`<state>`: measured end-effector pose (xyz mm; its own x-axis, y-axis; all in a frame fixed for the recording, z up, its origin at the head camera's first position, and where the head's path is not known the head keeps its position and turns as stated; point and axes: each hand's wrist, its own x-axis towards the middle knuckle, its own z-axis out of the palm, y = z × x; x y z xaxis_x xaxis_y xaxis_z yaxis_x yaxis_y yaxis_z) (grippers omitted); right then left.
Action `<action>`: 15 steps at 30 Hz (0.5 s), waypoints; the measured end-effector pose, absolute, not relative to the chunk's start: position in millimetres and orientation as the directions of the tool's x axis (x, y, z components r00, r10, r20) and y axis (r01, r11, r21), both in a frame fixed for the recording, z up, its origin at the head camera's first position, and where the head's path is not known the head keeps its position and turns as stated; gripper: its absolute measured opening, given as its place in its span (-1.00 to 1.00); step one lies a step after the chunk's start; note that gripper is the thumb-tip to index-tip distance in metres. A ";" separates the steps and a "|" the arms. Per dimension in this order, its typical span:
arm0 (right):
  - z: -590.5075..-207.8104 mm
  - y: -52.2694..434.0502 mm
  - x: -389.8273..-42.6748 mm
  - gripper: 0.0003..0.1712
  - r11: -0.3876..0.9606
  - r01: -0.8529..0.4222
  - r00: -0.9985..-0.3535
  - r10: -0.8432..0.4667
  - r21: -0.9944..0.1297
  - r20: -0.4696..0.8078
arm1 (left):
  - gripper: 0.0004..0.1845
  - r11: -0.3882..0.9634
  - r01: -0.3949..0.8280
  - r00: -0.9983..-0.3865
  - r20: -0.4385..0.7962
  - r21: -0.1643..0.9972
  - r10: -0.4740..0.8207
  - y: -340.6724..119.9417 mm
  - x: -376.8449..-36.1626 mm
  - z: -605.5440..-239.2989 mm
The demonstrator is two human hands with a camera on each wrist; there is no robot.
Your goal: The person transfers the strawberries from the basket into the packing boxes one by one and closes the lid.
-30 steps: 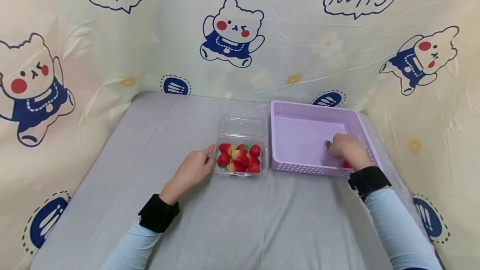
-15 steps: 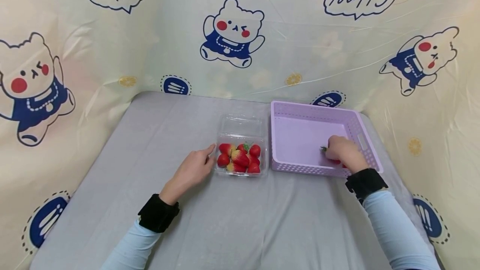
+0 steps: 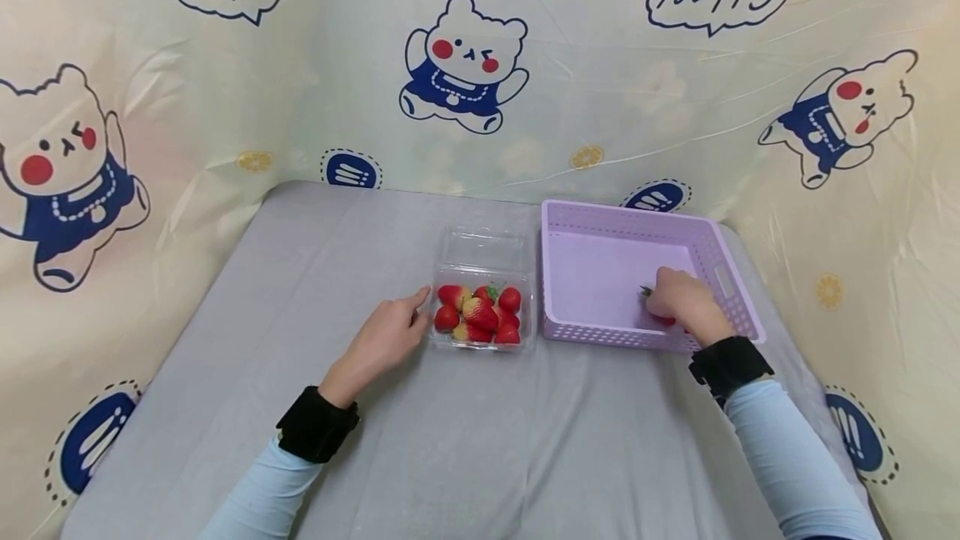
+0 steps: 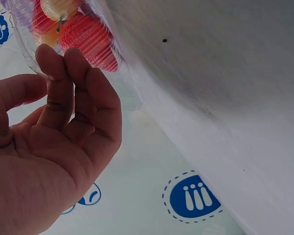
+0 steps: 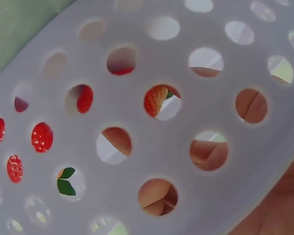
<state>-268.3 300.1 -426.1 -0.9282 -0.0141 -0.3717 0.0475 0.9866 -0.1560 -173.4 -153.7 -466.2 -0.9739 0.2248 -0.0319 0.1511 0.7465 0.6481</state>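
The right hand (image 3: 686, 302) sits low in the basket (image 3: 622, 223), its grip curled round a strawberry (image 3: 666, 320). The berry looks light, soft and easily bruised, so a gentle pinch round its middle suits. The left hand (image 3: 386, 340), fingers relaxed, touches the punnet (image 3: 480, 307) on the counter (image 3: 465, 440).

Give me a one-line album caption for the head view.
Right hand sets a strawberry in the basket; left hand steadies the box.

Head view: from above, looking forward and down over the whole bench (image 3: 465, 440). Left wrist view: close, past the fingers (image 4: 73, 93) to the clamshell (image 4: 88, 39), shared with the head view. Right wrist view: tight against the basket (image 5: 147, 122) wall, looking through its holes.
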 end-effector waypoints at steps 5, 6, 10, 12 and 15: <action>-425.4 298.0 -267.4 -0.68 0.981 -0.005 -0.951 -0.064 -0.193 -0.302 | -0.41 0.744 0.150 -0.975 -0.030 0.651 0.222 -153.6 -173.8 -465.2; -424.4 297.1 -266.8 -0.66 0.978 -0.010 -0.954 -0.073 -0.211 -0.292 | -0.41 0.744 0.148 -0.975 -0.030 0.651 0.220 -153.4 -173.8 -464.6; -421.1 292.9 -264.8 -0.62 0.969 -0.028 -0.962 -0.092 -0.245 -0.255 | -0.42 0.741 0.154 -0.974 -0.025 0.653 0.225 -153.5 -174.0 -464.2; -419.7 289.9 -263.8 -0.61 0.968 -0.037 -0.966 -0.098 -0.247 -0.240 | -0.42 0.742 0.151 -0.974 -0.029 0.653 0.224 -153.3 -174.0 -464.4; -419.4 286.3 -263.3 -0.64 0.968 -0.056 -0.970 -0.110 -0.243 -0.216 | -0.42 0.743 0.147 -0.974 -0.035 0.653 0.223 -153.4 -173.4 -464.8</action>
<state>-263.3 286.3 -419.4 -0.9701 -0.1103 -0.2164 -0.0559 0.9685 -0.2427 -173.4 -153.4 -464.8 -0.9742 0.2230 -0.0352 0.1466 0.7433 0.6527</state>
